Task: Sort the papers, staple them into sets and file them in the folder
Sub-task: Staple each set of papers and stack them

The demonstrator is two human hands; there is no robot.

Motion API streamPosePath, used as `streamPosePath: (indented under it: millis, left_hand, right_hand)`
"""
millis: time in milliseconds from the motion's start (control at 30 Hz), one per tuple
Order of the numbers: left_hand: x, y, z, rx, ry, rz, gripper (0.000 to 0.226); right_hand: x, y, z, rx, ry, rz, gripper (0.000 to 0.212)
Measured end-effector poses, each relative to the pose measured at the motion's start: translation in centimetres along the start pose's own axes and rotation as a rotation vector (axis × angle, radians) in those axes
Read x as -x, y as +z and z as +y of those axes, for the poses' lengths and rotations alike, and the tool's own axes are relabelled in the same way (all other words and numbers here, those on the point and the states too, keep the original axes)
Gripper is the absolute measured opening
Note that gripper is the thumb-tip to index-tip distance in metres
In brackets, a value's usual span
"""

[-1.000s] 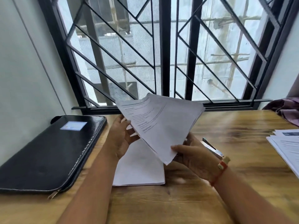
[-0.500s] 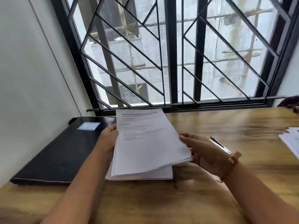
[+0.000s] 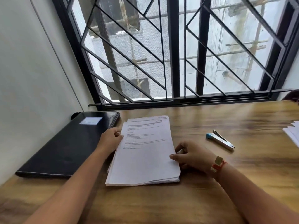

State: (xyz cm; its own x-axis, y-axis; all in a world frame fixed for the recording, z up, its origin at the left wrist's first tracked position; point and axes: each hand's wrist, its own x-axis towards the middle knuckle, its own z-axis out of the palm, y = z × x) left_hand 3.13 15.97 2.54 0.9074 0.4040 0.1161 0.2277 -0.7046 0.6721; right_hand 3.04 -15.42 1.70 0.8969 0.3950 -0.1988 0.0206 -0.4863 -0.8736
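Fingers [image 3: 117,133] of left hand [image 3: 111,140] are curled, tips on the left edge of the paper stack [image 3: 145,156], appear to pinch the top sheets there. Right hand [image 3: 193,156]: thumb lies flat on the stack's right edge, other fingers [image 3: 179,148] curled just beside or under that edge, so it holds the side. Something small and shiny shows by these fingers, can't tell what.

Paper stack lies flat on the desk [image 3: 210,201] between both hands, printed side up. Edges are not flush, with lower sheets sticking out at the left and bottom. One hand on each long side looks like squaring the pile, or steadying it to lift sheets off for sorting.

Black zip folder [image 3: 68,143] is closed, on the desk just left of the stack, against the wall: filing not started, by the look. Stapler [image 3: 220,141] lies right of the stack, apart from it, near the right hand, likely parked there for the stapling step. Second paper pile [image 3: 293,134] sits at the far right desk edge, well apart, probably a separate sorted or unsorted lot. Red wrist band [image 3: 218,164] on the right wrist.
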Motion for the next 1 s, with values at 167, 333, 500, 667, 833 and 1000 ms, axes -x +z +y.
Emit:
streamPosePath:
  millis: [167,333,500,667,833,1000]
  left_hand:
    - [-0.3,0.5,-0.2,-0.129,0.01,0.035,0.024]
    - [-0.4,0.6,-0.3,-0.158,0.03,0.045,0.029]
    - [-0.5,0.7,-0.4,-0.202,0.07,0.075,0.01]
    - [0.0,1.4,1.4,-0.354,0.276,0.166,0.022]
    - [2.8,4.2,8.0,-0.361,0.523,0.172,0.039]
    - [7.4,9.5,16.6,-0.256,0.719,-0.011,0.043]
  right_hand:
    - [0.3,0.0,-0.2,0.166,-0.091,-0.009,0.019]
    - [0.3,0.0,-0.4,0.219,-0.097,-0.039,0.019]
    - [0.2,-0.1,-0.3,0.239,-0.156,0.032,0.032]
    - [-0.4,-1.4,0.6,0.549,-0.311,0.393,0.041]
    - [1.2,-3.6,1.0,0.744,-0.348,0.826,0.049]
    - [7.7,-7.7,3.0,0.933,-0.202,1.068,0.046]
